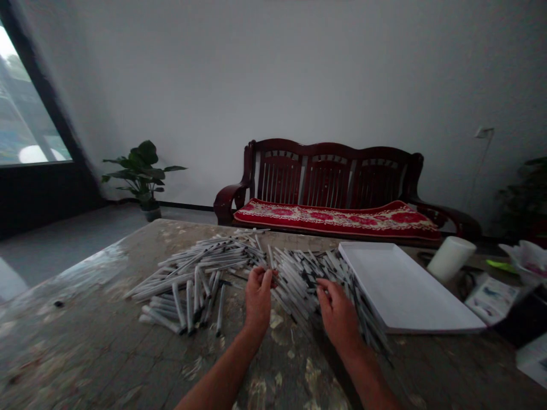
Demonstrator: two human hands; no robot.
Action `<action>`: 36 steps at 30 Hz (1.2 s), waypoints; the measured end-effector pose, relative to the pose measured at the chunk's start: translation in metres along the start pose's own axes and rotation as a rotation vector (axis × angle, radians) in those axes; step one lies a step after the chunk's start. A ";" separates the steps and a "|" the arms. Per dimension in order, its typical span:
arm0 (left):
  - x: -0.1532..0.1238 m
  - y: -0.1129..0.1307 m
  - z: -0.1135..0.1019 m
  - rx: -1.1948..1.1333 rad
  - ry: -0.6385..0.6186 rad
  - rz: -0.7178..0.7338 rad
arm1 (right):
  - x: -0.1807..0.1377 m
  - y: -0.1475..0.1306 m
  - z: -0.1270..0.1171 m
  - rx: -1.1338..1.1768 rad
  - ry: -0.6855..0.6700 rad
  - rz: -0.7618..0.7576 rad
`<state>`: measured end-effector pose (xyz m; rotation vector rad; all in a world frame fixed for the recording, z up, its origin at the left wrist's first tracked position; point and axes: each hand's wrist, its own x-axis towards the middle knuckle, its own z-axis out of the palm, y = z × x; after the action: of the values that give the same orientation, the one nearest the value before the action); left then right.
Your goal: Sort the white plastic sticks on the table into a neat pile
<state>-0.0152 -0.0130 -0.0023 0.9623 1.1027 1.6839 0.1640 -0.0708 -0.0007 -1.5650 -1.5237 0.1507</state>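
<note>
My left hand [258, 297] is closed in a pinch above the gap between two heaps of pens, its thumb and forefinger together; what they hold is too small to make out. To its left lies a heap of whitish pens [213, 253], with shorter dark-ended pens [188, 304] at its front. My right hand [338, 313] is also closed, fingertips at a dark piece among the right heap of pale pen barrels [293, 279]. Whether that piece is in its grip is unclear. More pens and dark parts lie partly hidden behind the right hand.
A shallow white tray [410, 290] lies right of the heaps on the patterned table [106, 336]. Beyond it are a white roll [451, 257], a small box [491, 297] and a plastic bag [527, 259]. A small black piece [58, 304] lies far left. Behind the table stands a wooden bench [325, 176].
</note>
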 end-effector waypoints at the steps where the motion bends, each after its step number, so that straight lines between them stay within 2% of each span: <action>1: 0.000 -0.001 0.001 -0.057 -0.001 -0.041 | -0.002 -0.003 0.001 0.017 -0.035 -0.018; 6: -0.005 -0.004 0.004 -0.294 -0.046 -0.262 | -0.009 -0.018 0.004 0.035 -0.209 -0.044; 10: -0.011 0.001 0.007 -0.339 -0.098 -0.329 | -0.009 -0.025 0.003 -0.014 -0.346 -0.022; 13: -0.014 0.006 0.008 -0.330 -0.212 -0.372 | -0.007 -0.024 0.003 -0.020 -0.348 0.011; 16: -0.016 0.007 0.008 -0.302 -0.325 -0.399 | -0.006 -0.022 0.003 0.086 -0.352 0.043; 20: -0.018 0.003 0.010 -0.246 -0.301 -0.391 | -0.006 -0.022 0.004 0.195 -0.410 0.032; 22: -0.017 0.001 0.010 -0.212 -0.262 -0.392 | -0.007 -0.023 0.006 0.108 -0.375 -0.014; 28: -0.003 0.001 0.001 -0.252 -0.025 -0.381 | -0.009 -0.018 0.007 -0.190 -0.221 -0.170; 36: -0.007 -0.005 0.004 -0.235 -0.069 -0.393 | -0.009 -0.015 0.007 -0.187 -0.111 -0.117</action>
<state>-0.0079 -0.0177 -0.0067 0.6032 0.9505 1.4088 0.1468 -0.0779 0.0002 -1.6293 -1.7538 0.0292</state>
